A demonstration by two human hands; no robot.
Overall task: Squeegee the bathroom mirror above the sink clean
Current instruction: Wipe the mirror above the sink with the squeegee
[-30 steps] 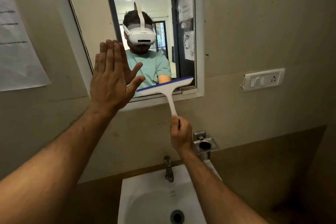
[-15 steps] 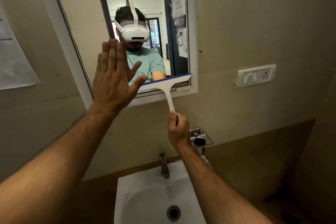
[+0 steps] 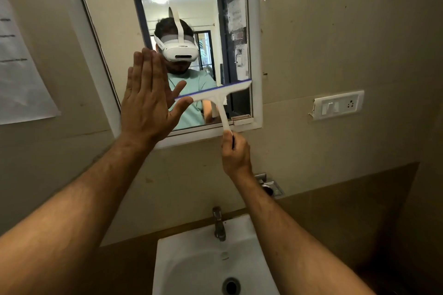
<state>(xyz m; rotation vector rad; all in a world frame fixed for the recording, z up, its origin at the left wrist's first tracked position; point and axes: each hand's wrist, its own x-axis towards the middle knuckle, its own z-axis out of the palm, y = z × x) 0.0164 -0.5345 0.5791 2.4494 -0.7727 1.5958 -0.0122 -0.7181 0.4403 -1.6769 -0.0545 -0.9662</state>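
A white-framed mirror point(image 3: 112, 31) hangs on the beige wall above a white sink point(image 3: 199, 244). My right hand point(image 3: 235, 153) grips the handle end of a white squeegee point(image 3: 215, 94) with a blue rubber edge. Its blade lies tilted across the lower right part of the glass, the right end near the frame. My left hand point(image 3: 148, 100) is flat against the lower left of the mirror, fingers straight and together, thumb spread toward the blade's left end. The glass reflects a person wearing a white headset.
A metal tap point(image 3: 219, 224) stands at the back of the sink. A steel holder point(image 3: 272, 185) is fixed to the wall right of my right wrist. A switch plate with a socket point(image 3: 339, 104) sits further right. A paper sheet point(image 3: 16, 72) hangs on the left wall.
The squeegee blade has moved up from the mirror's bottom edge to the lower glass, and my right hand rose with it. My left hand stays flat on the mirror.
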